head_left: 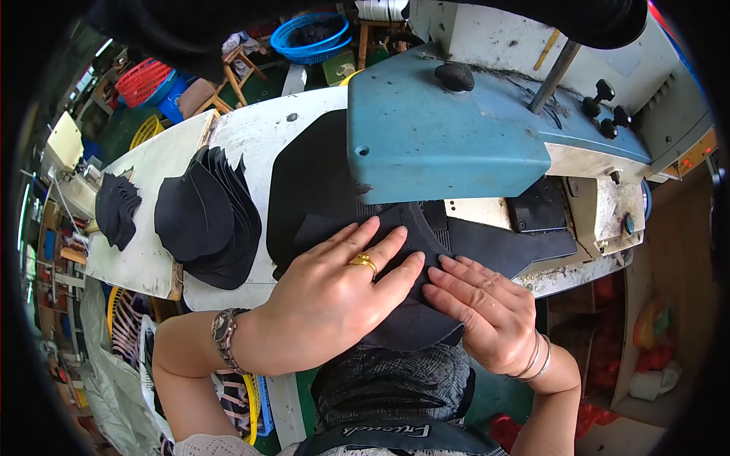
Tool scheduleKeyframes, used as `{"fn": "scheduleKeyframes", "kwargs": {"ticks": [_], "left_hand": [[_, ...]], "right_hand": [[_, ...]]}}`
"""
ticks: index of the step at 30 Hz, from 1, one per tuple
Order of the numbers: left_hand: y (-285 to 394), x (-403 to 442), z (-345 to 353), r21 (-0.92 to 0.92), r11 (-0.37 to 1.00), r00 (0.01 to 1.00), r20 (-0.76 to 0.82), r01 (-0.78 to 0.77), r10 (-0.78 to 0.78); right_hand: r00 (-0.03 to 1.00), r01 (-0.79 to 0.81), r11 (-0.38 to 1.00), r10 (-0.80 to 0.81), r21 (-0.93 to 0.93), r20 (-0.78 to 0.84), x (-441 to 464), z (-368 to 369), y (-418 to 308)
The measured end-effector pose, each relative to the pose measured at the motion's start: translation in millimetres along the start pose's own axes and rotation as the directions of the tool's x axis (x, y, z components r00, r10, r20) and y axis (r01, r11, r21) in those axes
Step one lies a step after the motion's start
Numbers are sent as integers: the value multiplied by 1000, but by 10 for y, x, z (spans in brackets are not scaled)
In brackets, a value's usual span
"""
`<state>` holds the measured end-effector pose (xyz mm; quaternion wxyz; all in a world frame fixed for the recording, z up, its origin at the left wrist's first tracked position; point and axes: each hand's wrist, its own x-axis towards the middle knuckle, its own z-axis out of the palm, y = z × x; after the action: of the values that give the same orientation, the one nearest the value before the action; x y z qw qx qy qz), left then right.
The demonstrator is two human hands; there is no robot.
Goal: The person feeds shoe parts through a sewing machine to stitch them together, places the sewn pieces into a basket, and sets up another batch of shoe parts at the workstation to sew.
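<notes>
A black cut fabric piece [413, 327] with a curved edge lies under the head of a blue machine [449, 129]. My left hand [327, 285], with a ring and a wristwatch, rests flat on the piece, its fingers stretched out toward the machine. Close beside it, my right hand [487, 308] presses down on the piece's right side with extended fingers; its thumb is hardly visible. Neither hand is wrapped around anything. The machine's head hides whatever lies beneath it.
Left on the white table [251, 121] stand a stack of black curved pieces [205, 213] and a smaller stack [116, 209]. Behind are a blue basket [308, 38], a red basket [143, 82] and a wooden stool [236, 76]. Shelves [601, 327] sit below right.
</notes>
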<state>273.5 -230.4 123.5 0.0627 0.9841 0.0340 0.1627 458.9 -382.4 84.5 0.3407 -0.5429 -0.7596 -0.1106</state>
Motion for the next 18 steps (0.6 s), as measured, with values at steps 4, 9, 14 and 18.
{"fn": "scheduleKeyframes", "kwargs": {"ticks": [4, 9, 14, 18], "left_hand": [[-9, 35, 6, -3, 1000, 1000, 6, 16, -16], [-35, 69, 9, -26, 999, 1000, 3, 25, -24], [-56, 95, -15, -30, 999, 999, 19, 29, -29], [-103, 102, -17, -24, 999, 999, 44, 23, -22]], "right_hand": [[1000, -15, 1000, 15, 25, -5, 17, -5, 53], [1000, -9, 1000, 9, 21, 4, 36, -12, 93], [1000, -12, 1000, 11, 28, 14, 54, -8, 118], [1000, -9, 1000, 8, 22, 19, 74, 0, 136]]}}
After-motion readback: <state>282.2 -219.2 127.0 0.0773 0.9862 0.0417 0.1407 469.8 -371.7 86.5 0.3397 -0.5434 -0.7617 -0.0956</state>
